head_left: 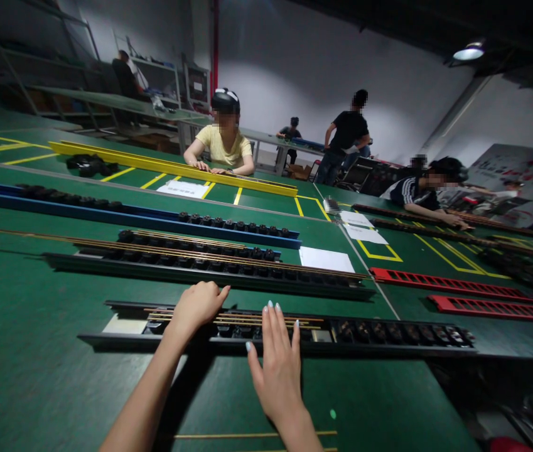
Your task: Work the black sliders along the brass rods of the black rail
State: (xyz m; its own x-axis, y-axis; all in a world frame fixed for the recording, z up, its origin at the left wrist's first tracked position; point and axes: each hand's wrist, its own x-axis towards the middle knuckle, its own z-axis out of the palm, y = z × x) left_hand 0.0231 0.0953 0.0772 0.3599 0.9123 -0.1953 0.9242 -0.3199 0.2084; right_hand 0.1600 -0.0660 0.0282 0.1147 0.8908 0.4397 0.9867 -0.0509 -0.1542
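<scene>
The rail (235, 344) and its rods (243, 317) run left to right beneath both hands: my right hand (276, 358) flat over them, my left hand (199, 306) curled farther left, grip hidden.

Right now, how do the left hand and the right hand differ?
The left hand is bent, most of its fingers hidden; the right hand is flatter, its fingers extended. The right hand clearly shows pale nails; the left hand mostly hides them. Both are bare, at the nearest black channel.
</scene>
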